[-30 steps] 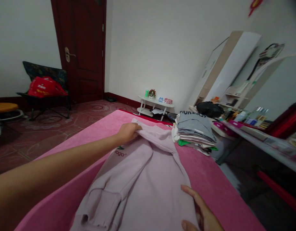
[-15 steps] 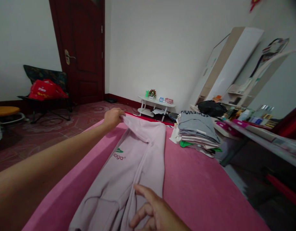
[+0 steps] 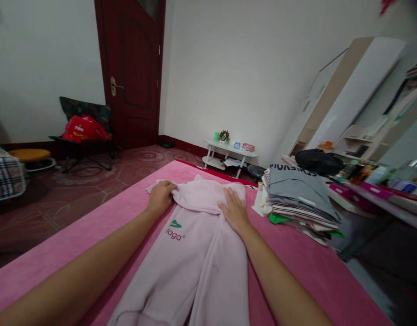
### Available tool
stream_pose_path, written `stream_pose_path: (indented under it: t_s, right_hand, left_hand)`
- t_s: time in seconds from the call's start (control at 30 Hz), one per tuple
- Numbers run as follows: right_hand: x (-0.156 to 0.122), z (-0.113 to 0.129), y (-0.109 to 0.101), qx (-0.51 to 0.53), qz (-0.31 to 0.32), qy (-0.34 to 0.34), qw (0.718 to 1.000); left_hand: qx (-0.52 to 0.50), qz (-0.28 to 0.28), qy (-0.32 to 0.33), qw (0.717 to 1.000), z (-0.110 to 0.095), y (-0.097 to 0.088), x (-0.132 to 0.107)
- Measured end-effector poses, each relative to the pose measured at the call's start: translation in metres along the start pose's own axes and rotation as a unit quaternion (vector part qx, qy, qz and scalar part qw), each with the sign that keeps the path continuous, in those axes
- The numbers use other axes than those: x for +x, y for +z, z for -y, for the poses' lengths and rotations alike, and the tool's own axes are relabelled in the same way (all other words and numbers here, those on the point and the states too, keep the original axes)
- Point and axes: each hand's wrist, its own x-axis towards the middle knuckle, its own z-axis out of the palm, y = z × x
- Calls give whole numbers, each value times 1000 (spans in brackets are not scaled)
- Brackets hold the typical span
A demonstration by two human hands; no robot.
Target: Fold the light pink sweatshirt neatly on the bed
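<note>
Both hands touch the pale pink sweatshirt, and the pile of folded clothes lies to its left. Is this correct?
Not quite. The pile of folded clothes lies to the right of the sweatshirt, as the head view shows.

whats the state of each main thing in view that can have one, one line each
pale pink garment: partly folded, far end turned over
left hand: fingers curled on the garment's edge
right hand: open, palm down on the garment
clothes stack: folded, piled
pink cover: spread out
door: looks shut
chair: unfolded, upright
red bag: bulging
</note>
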Motion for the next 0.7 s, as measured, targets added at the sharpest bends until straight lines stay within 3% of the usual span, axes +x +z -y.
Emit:
stream_pose_path:
  t_s: [0.07, 0.13, 0.2, 0.27, 0.37, 0.47, 0.57, 0.63, 0.7]
  right_hand:
    - [4, 0, 19, -26, 82, 32, 996]
    - [4, 0, 30, -37, 119, 40, 991]
    - [2, -2, 32, -45, 119, 39, 991]
    - [1, -3, 31, -49, 116, 37, 991]
    - [-1, -5, 28, -45, 111, 36, 992]
    - [-2, -5, 29, -38, 98, 32, 994]
    - [-3, -6, 32, -24, 89, 32, 995]
    - [-2, -8, 34, 1, 80, 33, 996]
    - [-1, -11, 35, 51, 54, 33, 997]
  left_hand:
    - [41, -55, -65, 996, 1, -3, 1]
    - [70, -97, -163, 979, 2, -8, 3]
    - [59, -90, -259, 960, 4, -14, 4]
    - [24, -46, -312, 949, 7, -19, 5]
    - [-99, -21, -322, 941, 11, -22, 6]
    - [-283, -25, -327, 901, 9, -17, 10]
    - [-366, -30, -315, 875, -8, -15, 23]
    - [-439, -66, -261, 857, -27, -26, 33]
    - [-531, -90, -168, 826, -49, -50, 41]
